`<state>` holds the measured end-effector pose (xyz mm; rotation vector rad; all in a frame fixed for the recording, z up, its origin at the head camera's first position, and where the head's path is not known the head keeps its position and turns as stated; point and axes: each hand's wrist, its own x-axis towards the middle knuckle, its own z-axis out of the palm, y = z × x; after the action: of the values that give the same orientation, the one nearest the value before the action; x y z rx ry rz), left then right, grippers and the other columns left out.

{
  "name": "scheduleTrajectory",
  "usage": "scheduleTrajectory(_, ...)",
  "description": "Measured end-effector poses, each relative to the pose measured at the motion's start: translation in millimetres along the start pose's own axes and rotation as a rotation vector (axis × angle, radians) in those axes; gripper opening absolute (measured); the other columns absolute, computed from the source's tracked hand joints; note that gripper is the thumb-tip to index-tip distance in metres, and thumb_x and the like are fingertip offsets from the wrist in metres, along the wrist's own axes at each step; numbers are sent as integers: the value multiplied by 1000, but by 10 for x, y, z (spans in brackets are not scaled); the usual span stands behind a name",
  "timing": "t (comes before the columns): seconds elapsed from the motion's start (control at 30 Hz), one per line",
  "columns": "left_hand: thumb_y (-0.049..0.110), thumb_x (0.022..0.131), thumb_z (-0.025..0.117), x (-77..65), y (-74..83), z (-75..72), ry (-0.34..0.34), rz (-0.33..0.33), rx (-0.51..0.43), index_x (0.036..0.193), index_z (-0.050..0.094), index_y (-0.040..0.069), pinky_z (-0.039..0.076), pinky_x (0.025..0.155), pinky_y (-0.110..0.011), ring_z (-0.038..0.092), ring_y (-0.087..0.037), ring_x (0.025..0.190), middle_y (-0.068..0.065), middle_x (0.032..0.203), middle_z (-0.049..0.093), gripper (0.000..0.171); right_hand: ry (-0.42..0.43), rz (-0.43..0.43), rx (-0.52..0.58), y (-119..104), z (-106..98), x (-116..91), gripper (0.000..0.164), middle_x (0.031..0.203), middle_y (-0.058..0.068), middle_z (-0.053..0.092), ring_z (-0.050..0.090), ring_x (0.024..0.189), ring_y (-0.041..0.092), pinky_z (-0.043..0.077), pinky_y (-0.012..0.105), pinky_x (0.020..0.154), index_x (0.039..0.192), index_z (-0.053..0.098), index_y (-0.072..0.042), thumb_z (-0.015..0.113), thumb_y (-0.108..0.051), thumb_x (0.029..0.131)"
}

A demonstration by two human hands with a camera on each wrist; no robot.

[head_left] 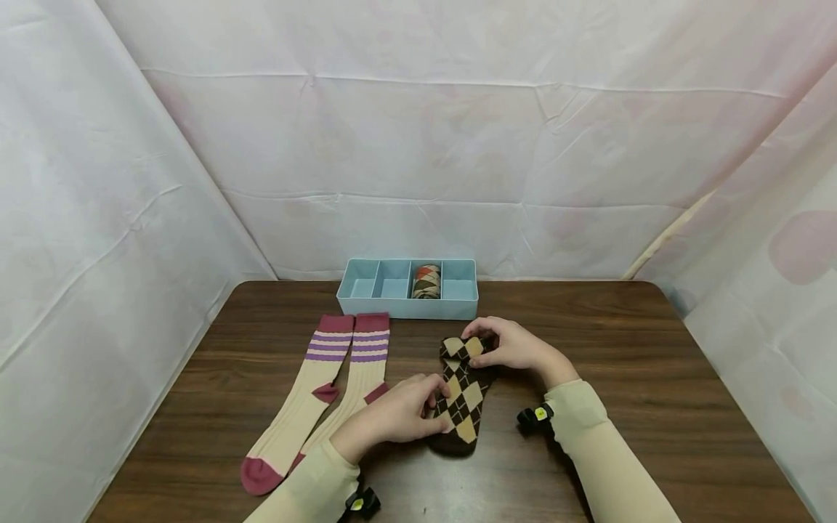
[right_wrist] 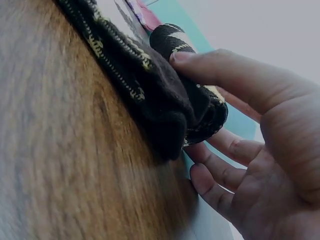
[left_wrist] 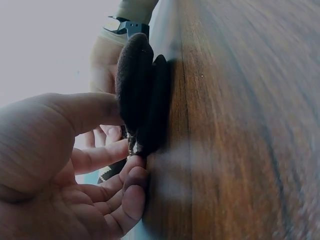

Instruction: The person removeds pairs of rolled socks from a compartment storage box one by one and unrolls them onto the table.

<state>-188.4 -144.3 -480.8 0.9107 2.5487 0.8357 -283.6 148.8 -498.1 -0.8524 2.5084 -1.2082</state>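
A pair of dark brown argyle socks lies stacked on the table, with tan and yellow diamonds on top. Its far end is turned over into a short roll. My right hand holds this roll, the thumb on the near side and the fingers behind it. Lower down, my left hand pinches the left edge of the socks near the dark toes. In the left wrist view its thumb presses the upper toe, and its fingertips are at the table beside the lower layer.
A light blue divided box stands at the table's back edge. One rolled argyle sock bundle sits in its compartment second from the right. Left of the hands lie two cream socks with maroon toes and purple stripes, partly under the left forearm.
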Motion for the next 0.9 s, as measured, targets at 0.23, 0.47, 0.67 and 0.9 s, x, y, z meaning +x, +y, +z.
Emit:
scheduleTrajectory(0.23, 27, 93, 88, 11, 0, 19, 3, -5, 17, 126, 66, 17, 47, 75, -28, 52, -8, 82, 3, 96, 59, 41, 8, 18, 28, 1, 0, 17, 39, 123, -3, 73, 68, 115, 20, 54, 45, 96, 133, 70, -23, 86, -26, 97)
scheduleTrajectory(0.47, 27, 91, 91, 19, 7, 20, -7, -29, -2, 135, 62, 15, 48, 77, -28, 54, -8, 83, 3, 97, 59, 54, 42, 12, 9, 10, 0, 15, 33, 125, -3, 74, 67, 116, 21, 53, 46, 95, 132, 71, -24, 81, -27, 101)
scheduleTrajectory(0.67, 27, 91, 92, 17, 15, 21, -34, -35, 18, 139, 61, 16, 48, 76, -28, 54, -7, 82, 6, 97, 59, 58, 70, 15, -9, -1, -20, -7, 30, 123, 1, 76, 69, 113, 23, 53, 47, 93, 133, 70, -20, 77, -29, 105)
scheduleTrajectory(0.9, 30, 90, 93, -12, 62, 13, -95, -32, 55, 138, 60, 18, 50, 76, -27, 56, -6, 81, 9, 95, 59, 60, 107, 38, -31, 21, -17, 14, 21, 117, -6, 76, 70, 106, 17, 54, 45, 94, 128, 74, -25, 74, -27, 107)
